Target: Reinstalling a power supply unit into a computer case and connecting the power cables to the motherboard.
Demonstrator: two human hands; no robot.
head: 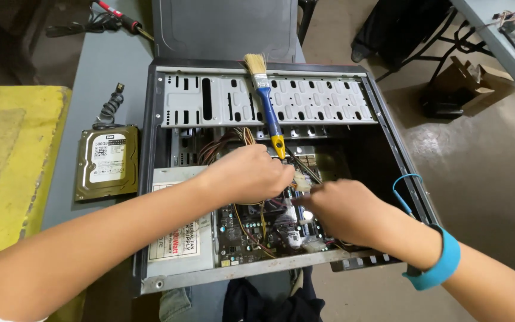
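Open computer case [388,128] lies flat on the grey tabletop [108,65], and you're deep inside it. In the case: a pale power supply [177,247] at the lower left with a white label, a motherboard [251,229] beside it, a bundle of coloured wires [227,143] above. A blue-handled paintbrush [266,101] rests across the perforated metal drive cage [317,101], bristles up toward the far edge.

Your left hand [248,174] comes in from the lower left, knuckles up, fingers curled and pinched on a white connector [301,180] over the motherboard. Your right hand [347,210] comes in from the lower right, blue band [442,262] on the wrist, fingers bent down onto that same connector; its grip looks clenched there, though the fingertips are hidden.

Outside the case, a hard drive [107,162] lies on the tabletop to the left, white label facing up, a coiled dark cable [110,107] just above it. A yellow surface [10,155] sits farther left.
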